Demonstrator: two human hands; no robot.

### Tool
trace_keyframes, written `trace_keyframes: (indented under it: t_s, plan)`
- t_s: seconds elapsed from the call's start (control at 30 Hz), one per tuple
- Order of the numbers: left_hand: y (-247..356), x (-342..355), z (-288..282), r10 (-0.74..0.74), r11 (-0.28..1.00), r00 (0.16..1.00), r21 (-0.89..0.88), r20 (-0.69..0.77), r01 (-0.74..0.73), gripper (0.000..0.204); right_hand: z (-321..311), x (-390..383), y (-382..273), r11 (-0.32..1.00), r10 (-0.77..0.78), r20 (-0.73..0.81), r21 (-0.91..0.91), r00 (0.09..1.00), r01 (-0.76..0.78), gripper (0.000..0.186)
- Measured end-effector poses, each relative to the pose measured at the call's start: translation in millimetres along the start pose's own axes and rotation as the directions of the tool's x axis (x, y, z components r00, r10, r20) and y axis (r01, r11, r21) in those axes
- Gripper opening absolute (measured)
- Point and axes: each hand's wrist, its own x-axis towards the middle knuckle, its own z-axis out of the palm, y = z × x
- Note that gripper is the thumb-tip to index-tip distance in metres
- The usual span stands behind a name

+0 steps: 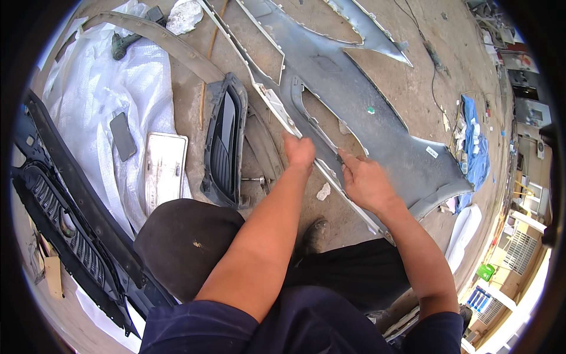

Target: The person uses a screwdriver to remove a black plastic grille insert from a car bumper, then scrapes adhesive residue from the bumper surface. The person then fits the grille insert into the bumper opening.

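Note:
A large grey car bumper cover (377,112) lies on the ground in front of me, its inner side up. My left hand (299,152) is closed around its long pale near edge (277,106). To the right, my right hand (367,182) has its fingers curled and pressed on the cover's rim, just below a long opening. A small dark spot shows at those fingertips; whether it is a separate thing I cannot tell. Left of my hands stands a black slatted grille insert (224,138), with a metal ratchet-like tool (254,179) beside its lower end.
On the left, white woven sheeting (147,76) carries a phone (123,136), a white plate (165,171) and a green power tool (122,44). A black car grille (76,230) lies far left. Blue plastic (474,147) and a cable (433,56) lie right.

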Motion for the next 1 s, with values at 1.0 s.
trace_keyframes:
  t_s: [1.0]
  plan:
    - [0.6,-3.3,1.1,0.033,0.999,0.998,0.019,-0.045,-0.033,0.052,22.6,4.9,0.6,0.997,0.060,-0.052,0.061,0.997,-0.057,0.044]
